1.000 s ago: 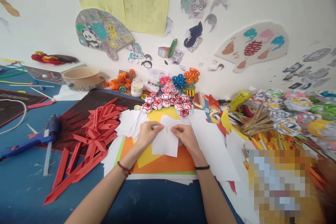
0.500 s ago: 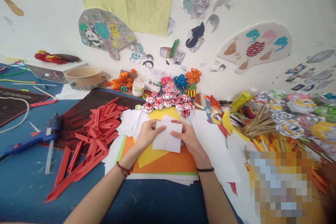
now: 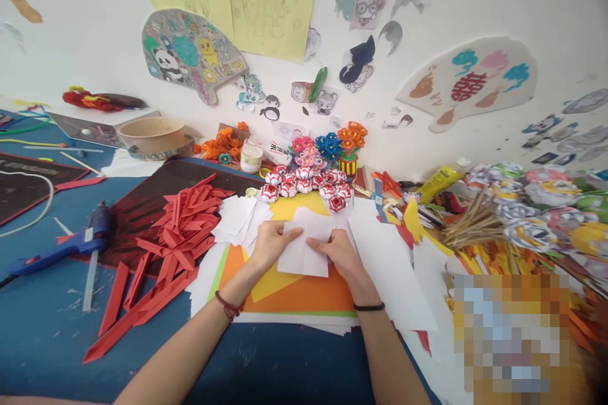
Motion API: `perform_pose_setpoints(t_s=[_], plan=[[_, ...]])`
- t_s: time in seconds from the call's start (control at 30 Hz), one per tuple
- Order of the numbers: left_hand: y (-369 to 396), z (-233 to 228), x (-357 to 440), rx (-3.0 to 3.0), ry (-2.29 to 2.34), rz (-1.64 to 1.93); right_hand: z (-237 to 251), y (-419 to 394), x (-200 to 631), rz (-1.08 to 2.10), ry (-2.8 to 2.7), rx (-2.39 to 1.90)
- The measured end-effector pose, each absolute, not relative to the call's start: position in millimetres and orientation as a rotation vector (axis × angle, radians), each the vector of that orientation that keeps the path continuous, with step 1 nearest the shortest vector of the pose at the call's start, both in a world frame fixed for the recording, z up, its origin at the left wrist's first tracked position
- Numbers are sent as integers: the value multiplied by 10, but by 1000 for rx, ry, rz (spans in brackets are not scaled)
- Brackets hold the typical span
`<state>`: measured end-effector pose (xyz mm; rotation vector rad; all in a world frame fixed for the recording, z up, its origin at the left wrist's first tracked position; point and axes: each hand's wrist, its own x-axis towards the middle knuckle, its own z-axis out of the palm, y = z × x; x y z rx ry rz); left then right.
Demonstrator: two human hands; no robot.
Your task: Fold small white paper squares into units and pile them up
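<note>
My left hand (image 3: pixel 268 245) and my right hand (image 3: pixel 338 253) both pinch a small white paper sheet (image 3: pixel 304 256) held just above a stack of orange, yellow and white sheets (image 3: pixel 304 294). The fingers of both hands meet along the paper's upper part, where it bends in a fold. A loose pile of small white squares (image 3: pixel 237 218) lies just left of my left hand. Larger white sheets (image 3: pixel 384 266) lie to the right of my right hand.
Folded red paper strips (image 3: pixel 178 234) are heaped at the left, beside a blue glue gun (image 3: pixel 71 243). Red-and-white paper balls (image 3: pixel 304 183) and paper flowers (image 3: pixel 327 145) stand against the wall. Wooden sticks (image 3: pixel 470 224) and paper roses (image 3: pixel 536 202) crowd the right. A bowl (image 3: pixel 149 136) sits far left.
The white paper was turned and folded between both hands; its lower half, hanging down a second ago, now sits shorter and more level. The hands stayed in place.
</note>
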<state>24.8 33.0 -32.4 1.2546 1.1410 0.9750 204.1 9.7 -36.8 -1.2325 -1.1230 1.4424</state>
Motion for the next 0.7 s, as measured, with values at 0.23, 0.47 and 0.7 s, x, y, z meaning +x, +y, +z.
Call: perform_pose_setpoints(t_s=[0.23, 0.47, 0.7], plan=[[310, -274, 229, 1210, 1110, 972, -349, 76, 2022, 1408, -1039, -1174], [331, -196, 183, 1218, 952, 911, -265, 75, 2018, 1358, -1013, -1202], [313, -145, 214, 1205, 931, 979, -255, 75, 2077, 1455, -1072, -1209]])
